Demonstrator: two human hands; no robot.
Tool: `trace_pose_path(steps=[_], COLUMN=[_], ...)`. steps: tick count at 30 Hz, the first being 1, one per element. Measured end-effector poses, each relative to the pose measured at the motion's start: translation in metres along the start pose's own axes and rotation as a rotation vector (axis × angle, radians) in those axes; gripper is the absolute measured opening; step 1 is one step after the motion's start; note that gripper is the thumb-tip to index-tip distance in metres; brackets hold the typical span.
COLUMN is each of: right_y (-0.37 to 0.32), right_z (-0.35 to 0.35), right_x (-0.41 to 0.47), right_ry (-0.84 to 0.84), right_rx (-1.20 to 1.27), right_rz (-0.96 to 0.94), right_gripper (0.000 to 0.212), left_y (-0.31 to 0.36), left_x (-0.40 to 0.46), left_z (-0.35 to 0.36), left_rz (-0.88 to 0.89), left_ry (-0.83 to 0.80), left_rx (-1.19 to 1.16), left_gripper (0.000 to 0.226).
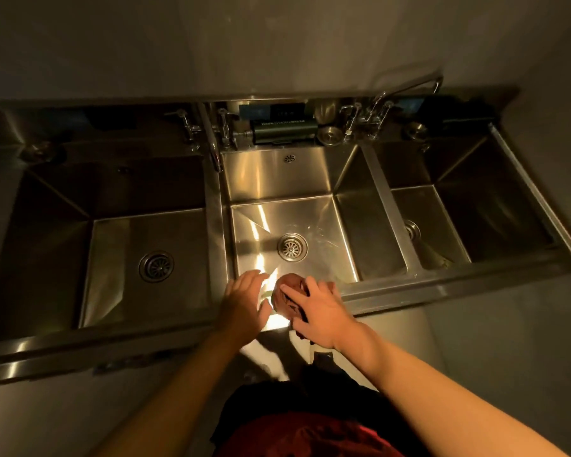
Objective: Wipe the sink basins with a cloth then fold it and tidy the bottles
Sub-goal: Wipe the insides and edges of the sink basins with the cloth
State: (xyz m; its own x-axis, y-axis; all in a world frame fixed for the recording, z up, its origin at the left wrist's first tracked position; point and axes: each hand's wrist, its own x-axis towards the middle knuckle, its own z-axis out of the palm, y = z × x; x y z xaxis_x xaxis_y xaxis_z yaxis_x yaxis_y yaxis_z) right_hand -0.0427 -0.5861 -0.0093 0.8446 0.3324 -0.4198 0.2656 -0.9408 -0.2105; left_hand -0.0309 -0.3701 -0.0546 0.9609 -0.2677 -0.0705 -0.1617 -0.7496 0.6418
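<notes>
Your right hand (317,311) presses a bunched reddish-brown cloth (290,296) against the near rim of the three-basin steel sink (409,293), fingers spread and curled over the fabric, at the front edge of the middle basin (294,222). Much of the cloth is hidden under your palm, so you cannot tell how it is folded. Your left hand (244,301) hovers just beside it, flat and holding nothing, fingers relaxed.

Glare from a bright light washes out the rim between your hands, and something pale and greenish there is too blown out to name. The left basin (129,245) and right basin (442,225) sit in deep shadow; the right one's drain is partly cut off by the divider.

On the back ledge a dark green bottle (284,130) lies on its side between the faucets (376,110); its white lettering appears reversed and is not readable. The dark shapes behind it are indistinct.
</notes>
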Motion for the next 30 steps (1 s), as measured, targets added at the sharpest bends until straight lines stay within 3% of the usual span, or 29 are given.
trace_pose_path(steps=[4, 8, 12, 18, 24, 30], right_y=[-0.006, 0.003, 0.036, 0.108, 0.206, 0.312], right_z=[0.026, 0.033, 0.027, 0.024, 0.017, 0.005], right_x=[-0.016, -0.028, -0.041, -0.074, -0.111, -0.144], right_ry=[0.138, 0.104, 0.097, 0.148, 0.195, 0.189], right_rx=[-0.076, 0.003, 0.083, 0.082, 0.049, 0.033], right_rz=[0.025, 0.038, 0.072, 0.114, 0.128, 0.147], right_gripper=[0.064, 0.071, 0.077, 0.076, 0.072, 0.069], left_y=[-0.003, 0.003, 0.024, 0.071, 0.138, 0.206], left_x=[-0.033, -0.044, -0.034, -0.021, -0.002, 0.014], left_z=[0.016, 0.023, 0.03, 0.059, 0.097, 0.151], left_rz=[0.05, 0.042, -0.048, -0.046, 0.014, -0.045], left_ry=[-0.019, -0.039, -0.178, -0.302, -0.309, -0.324], left_rx=[-0.014, 0.064, 0.189, 0.241, 0.283, 0.37], left_gripper=[0.054, 0.057, 0.062, 0.063, 0.061, 0.078])
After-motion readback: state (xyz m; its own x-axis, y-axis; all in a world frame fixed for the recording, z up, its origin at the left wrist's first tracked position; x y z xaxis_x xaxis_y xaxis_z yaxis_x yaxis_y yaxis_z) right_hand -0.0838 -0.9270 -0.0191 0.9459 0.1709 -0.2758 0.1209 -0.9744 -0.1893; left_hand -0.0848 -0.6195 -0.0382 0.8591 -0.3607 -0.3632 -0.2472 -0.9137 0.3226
